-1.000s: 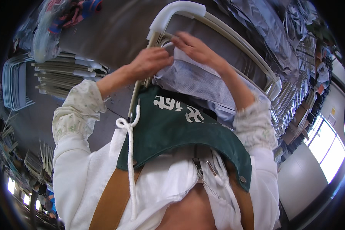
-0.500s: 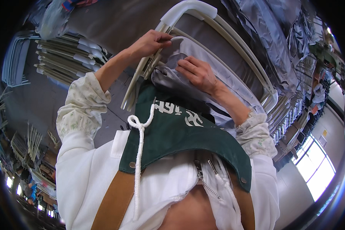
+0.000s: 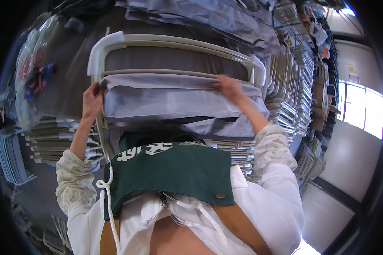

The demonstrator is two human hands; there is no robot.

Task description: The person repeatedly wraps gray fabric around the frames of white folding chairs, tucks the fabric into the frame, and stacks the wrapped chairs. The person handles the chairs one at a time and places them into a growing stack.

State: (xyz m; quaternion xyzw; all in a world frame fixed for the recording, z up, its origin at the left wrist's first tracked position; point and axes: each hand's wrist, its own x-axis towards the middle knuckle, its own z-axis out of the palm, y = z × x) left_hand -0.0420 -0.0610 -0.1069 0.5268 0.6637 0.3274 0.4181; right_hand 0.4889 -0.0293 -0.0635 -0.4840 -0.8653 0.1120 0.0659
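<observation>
A beige tubular metal frame (image 3: 166, 41), rounded at its corners and sleeved in white there, lies level before me. Grey fabric (image 3: 170, 102) hangs along its inner crossbar (image 3: 166, 72) and drapes toward my apron. At the fabric's left end, beside the frame's side tube, my left hand (image 3: 92, 102) is closed with the corner pinched in its fingers. My right hand (image 3: 232, 90), slightly blurred, grips the upper edge of the same fabric near the crossbar's right part. Under the fabric, a dark gap shows between its folds.
More grey fabric (image 3: 200, 21) is heaped beyond the frame. Stacks of similar metal frames stand at the right (image 3: 283, 80) and at the left (image 3: 55, 140). A clear plastic bag (image 3: 30, 80) lies at the far left, with a red and blue cloth (image 3: 40, 80) by it.
The frame has swung from a slant to nearly level. My right hand has moved along the fabric, away from my left hand, which stays at the left corner. The fabric now lies spread out straighter.
</observation>
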